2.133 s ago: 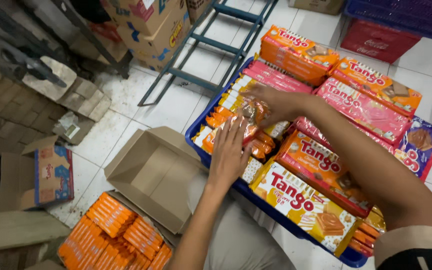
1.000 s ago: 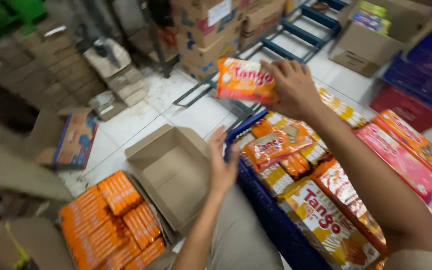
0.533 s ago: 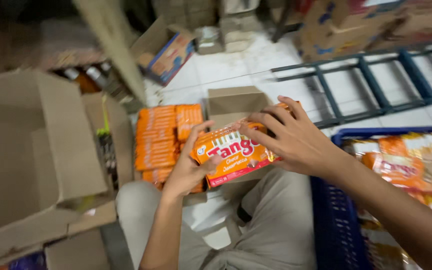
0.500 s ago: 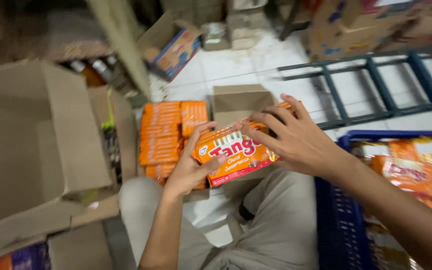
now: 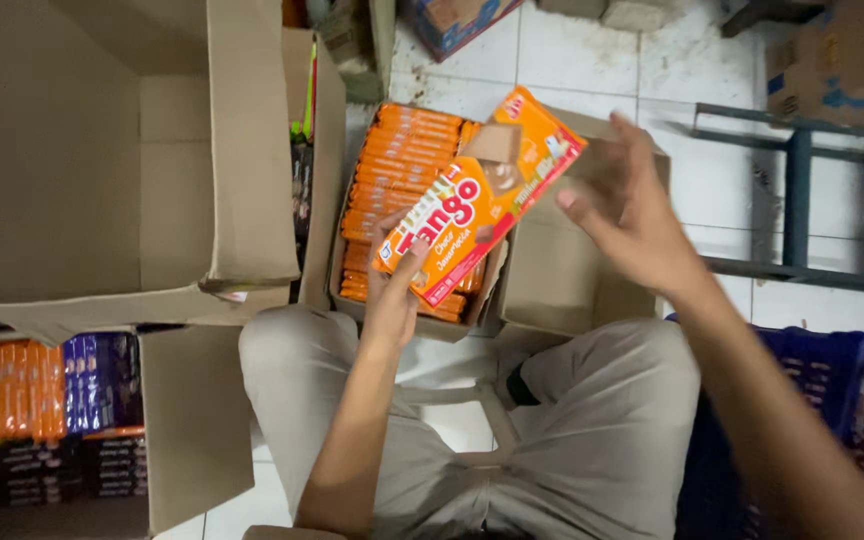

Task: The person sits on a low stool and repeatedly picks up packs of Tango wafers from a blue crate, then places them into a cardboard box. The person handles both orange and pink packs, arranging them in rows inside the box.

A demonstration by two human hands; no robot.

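A big empty carton (image 5: 102, 150) is sitting open at ten o'clock, a blue rack (image 5: 802, 200) is standing at two, and stacked coloured packs (image 5: 42, 400) are lying at eight.

The orange wafer pack (image 5: 477, 195) hides part of the stacked packs (image 5: 397, 190); the blue crate (image 5: 852, 400) runs off the right edge.

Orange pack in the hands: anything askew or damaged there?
The orange pack looks undamaged. It sits tilted, held only by the left hand over the box of packs; the right hand is off it, fingers spread.
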